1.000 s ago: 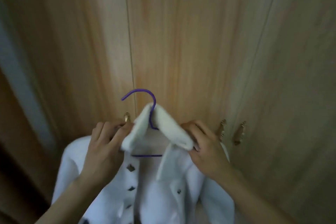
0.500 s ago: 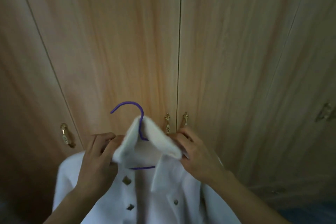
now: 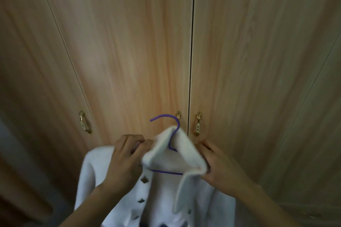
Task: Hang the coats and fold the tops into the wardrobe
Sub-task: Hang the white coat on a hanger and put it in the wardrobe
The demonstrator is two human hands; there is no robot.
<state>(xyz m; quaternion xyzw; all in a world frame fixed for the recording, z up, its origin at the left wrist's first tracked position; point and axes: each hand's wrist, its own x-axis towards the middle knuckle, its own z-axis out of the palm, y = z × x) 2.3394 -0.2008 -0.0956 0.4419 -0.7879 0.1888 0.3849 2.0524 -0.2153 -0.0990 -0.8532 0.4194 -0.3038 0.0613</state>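
- Coat (image 3: 96,169) sat on a purple hanger (image 3: 167,116). I held it up before the shut wardrobe (image 3: 129,42), hook just beside the door handles (image 3: 197,123).
- Left hand (image 3: 125,162) pinched the collar (image 3: 184,155) at its left edge; right hand (image 3: 223,169) gripped the right edge. Fingers (image 3: 140,143) curled on cloth.
- Coat looked soft, fluffy and limp, likely with some weight; it could slide off thin wire if tugged.
- Best hold, I judged: the hanger's neck under the hook, one-handed, sparing the other hand for a door.

blocked: closed wardrobe doors (image 3: 129,51) just behind hanger hook (image 3: 164,115) | free: space above hook, before doors
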